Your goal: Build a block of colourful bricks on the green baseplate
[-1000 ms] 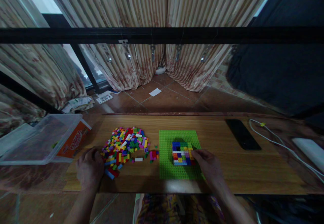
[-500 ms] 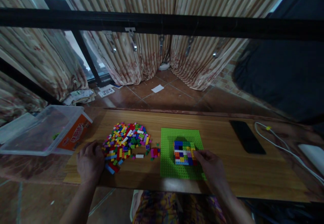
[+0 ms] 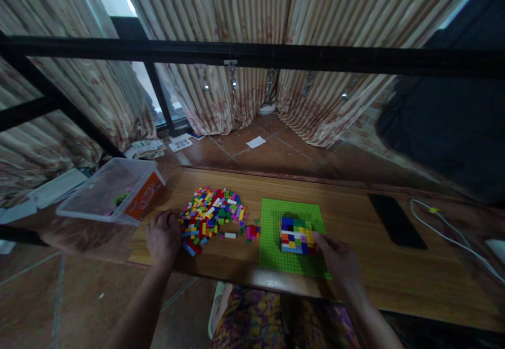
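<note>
A low block of multicoloured building bricks [image 3: 296,237] stands on a green studded baseplate [image 3: 272,259]. My right hand [image 3: 340,257] is at the block's right side, thumb and forefinger pinched together against its edge. Whether a loose brick is between those fingertips is too small to tell. At the left edge of a pile of loose building bricks [image 3: 215,209] rests my left hand [image 3: 163,238], its fingers curled down by the bricks. Whatever those fingers hold, if anything, is hidden.
A clear plastic box [image 3: 106,180] with an orange label stands left of the pile, a few green pieces inside. A black phone-like slab [image 3: 396,220] and a white cable [image 3: 453,238] lie to the right. A dark rail [image 3: 252,54] crosses beyond the wooden table [image 3: 229,265].
The camera view has shifted, so the table and both hands appear farther right. Relative to the bricks, both hands have stayed in nearly the same places.
</note>
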Tool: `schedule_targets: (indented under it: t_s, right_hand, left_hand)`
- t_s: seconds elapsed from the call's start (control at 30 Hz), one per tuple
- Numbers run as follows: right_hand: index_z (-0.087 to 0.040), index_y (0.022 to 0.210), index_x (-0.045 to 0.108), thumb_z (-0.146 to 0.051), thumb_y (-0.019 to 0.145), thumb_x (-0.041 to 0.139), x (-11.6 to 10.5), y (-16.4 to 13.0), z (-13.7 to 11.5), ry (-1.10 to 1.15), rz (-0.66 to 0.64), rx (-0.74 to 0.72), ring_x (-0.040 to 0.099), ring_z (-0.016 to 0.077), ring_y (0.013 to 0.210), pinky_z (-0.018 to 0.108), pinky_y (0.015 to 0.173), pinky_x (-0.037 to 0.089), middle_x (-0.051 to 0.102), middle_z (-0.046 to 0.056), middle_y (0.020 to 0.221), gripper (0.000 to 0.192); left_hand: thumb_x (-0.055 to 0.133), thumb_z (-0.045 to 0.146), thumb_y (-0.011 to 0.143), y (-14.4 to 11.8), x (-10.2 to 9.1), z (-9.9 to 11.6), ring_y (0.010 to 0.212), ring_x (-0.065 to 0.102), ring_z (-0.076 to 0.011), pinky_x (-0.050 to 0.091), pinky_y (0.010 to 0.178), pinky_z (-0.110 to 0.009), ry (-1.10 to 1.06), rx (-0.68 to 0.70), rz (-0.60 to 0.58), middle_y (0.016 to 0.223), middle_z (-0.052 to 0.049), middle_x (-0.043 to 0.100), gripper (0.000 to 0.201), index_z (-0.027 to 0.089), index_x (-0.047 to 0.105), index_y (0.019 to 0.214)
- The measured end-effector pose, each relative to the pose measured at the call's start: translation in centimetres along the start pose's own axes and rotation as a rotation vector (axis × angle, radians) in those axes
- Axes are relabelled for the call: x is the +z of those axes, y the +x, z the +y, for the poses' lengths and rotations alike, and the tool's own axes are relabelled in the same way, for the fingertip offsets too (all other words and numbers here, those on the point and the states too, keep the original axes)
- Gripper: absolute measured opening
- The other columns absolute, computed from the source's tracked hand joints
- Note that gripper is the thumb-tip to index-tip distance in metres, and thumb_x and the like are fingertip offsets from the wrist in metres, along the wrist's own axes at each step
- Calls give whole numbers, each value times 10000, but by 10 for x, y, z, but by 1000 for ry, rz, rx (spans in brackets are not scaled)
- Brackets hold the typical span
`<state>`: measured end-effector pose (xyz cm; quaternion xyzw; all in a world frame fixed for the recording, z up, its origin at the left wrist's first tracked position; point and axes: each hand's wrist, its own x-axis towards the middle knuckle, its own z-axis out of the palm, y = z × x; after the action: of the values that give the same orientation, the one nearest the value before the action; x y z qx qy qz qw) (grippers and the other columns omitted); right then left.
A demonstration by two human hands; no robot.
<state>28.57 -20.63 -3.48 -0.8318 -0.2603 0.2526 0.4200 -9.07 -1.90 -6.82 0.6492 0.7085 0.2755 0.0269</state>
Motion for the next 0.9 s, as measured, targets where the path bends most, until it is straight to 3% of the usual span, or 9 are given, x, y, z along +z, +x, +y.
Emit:
schedule_targets:
  t_s: [0.2, 0.27, 0.4, 0.57, 0.9]
  right_hand:
    - [-157, 845, 728, -581, 790, 550, 4, -18, -7, -173, 170, -152, 681, 291, 724, 320, 575, 445, 745, 118, 780, 463]
    - [-172, 877, 726, -578, 794, 560, 17, -28, -14, -121, 120, -221, 692, 279, 779, 320, 633, 482, 756, 110, 847, 447]
    - [-213, 913, 723, -565, 809, 575, 58, -52, -29, -30, -114, -403, 692, 235, 851, 330, 790, 512, 759, 64, 928, 396]
    - [-244, 941, 713, -480, 889, 513, 101, -70, -47, -57, -317, -592, 672, 200, 868, 317, 803, 503, 735, 45, 960, 313]
    - [-202, 1091, 653, -299, 918, 496, 163, -50, -70, -266, -288, -900, 611, 241, 969, 359, 852, 464, 675, 88, 996, 254]
  left_hand:
    - [356, 295, 929, -5, 2, 1, 1055, 585, -288, 435, 969, -438, -20, 10, 35, 1080, -153, 679, 380, 140, 692, 1012]
    - [354, 284, 936, -6, 5, -1, 1062, 585, -271, 434, 972, -417, -15, 13, 44, 1089, -140, 679, 369, 150, 689, 1012]
    - [355, 282, 945, -9, 6, -1, 1047, 588, -264, 439, 961, -414, -20, 5, 54, 1083, -134, 675, 362, 153, 683, 1025]
    - [355, 278, 952, -10, 6, 1, 1040, 584, -272, 436, 959, -424, -33, 0, 50, 1072, -133, 678, 363, 145, 686, 1022]
    - [375, 267, 949, -11, 3, 2, 1048, 579, -270, 434, 962, -428, -50, -12, 45, 1106, -134, 670, 345, 149, 684, 1046]
